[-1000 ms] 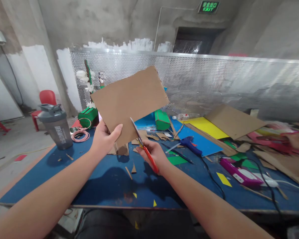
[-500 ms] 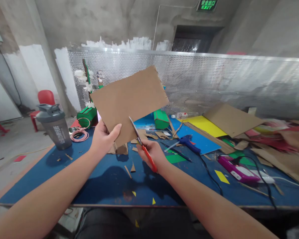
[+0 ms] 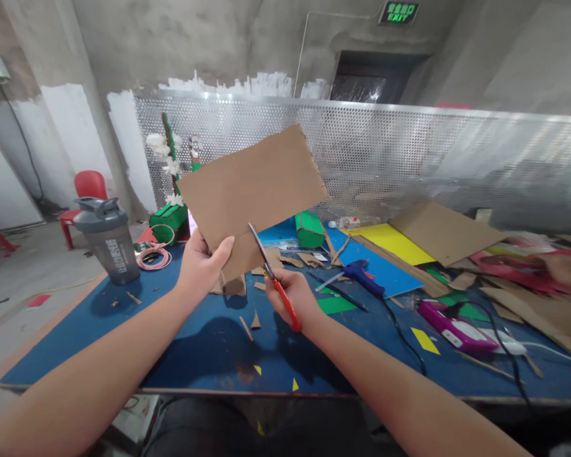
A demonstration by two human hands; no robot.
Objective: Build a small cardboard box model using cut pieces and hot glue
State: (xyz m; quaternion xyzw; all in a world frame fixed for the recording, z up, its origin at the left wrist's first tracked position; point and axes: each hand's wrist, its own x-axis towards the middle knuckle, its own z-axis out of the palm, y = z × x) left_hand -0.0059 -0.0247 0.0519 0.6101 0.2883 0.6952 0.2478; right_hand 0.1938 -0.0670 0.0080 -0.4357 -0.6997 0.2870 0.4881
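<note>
A brown cardboard sheet [image 3: 257,181] is held up above the blue table, tilted with its right end higher. My left hand [image 3: 204,257] pinches its lower left part, the thumb lying on the front face and the fingers behind. Red-handled scissors [image 3: 283,295] are in my right hand [image 3: 292,295], with the blades pointing up and to the left. The blades sit at a cut in the sheet's lower edge, and a faint line runs left from their tips. Below the sheet, small cardboard scraps [image 3: 255,319] lie on the table.
A shaker bottle [image 3: 107,238] and a coiled pink cable [image 3: 155,256] stand at left. Right of my hands lie a blue glue gun [image 3: 364,277], a purple power strip [image 3: 457,327], and coloured and cardboard sheets [image 3: 447,231]. Another person's hand [image 3: 568,273] is blurred at far right.
My hands, the scissors and the cardboard keep nearly the same pose; the whole view has shifted slightly. At the far right, the other person's hand has moved.
</note>
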